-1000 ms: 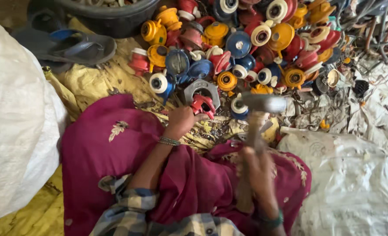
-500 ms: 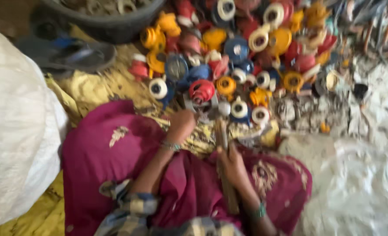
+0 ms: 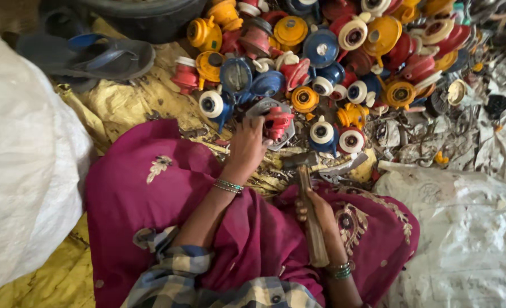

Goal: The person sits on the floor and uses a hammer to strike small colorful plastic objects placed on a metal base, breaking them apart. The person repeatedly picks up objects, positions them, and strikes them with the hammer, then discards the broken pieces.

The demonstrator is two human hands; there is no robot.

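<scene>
Sitting on the floor with a magenta cloth (image 3: 150, 194) over the lap, the person works at the near edge of a heap of plastic parts (image 3: 332, 45) in red, orange, blue and white. The left hand (image 3: 247, 147) is closed around a red plastic piece (image 3: 277, 121), pinning it on a flat grey metal plate (image 3: 270, 108) just in front of the knees. The right hand (image 3: 315, 208) is wrapped around the wooden handle of a hammer (image 3: 305, 188); the metal head lies low, just right of the red piece and apart from it.

To strike well, the red piece looks best held by its near side, with the fingers drawn back from the spot where the hammer head would land, since the thumb sits very close to it now. The piece seems steadier if pressed flat against the plate, so it cannot skid into the loose parts beside it. A grip nearer the handle's end would likely give more swing; the present grip, near mid-handle, favours control, which seems the wiser choice this close to the fingers. Short, square blows should crack the plastic with less chance of scattering shards toward the face.

A white sack (image 3: 19, 171) bulges at the left, a dark sandal (image 3: 93, 57) lies beyond it, and crumpled white sheeting (image 3: 464, 228) covers the floor at the right.
</scene>
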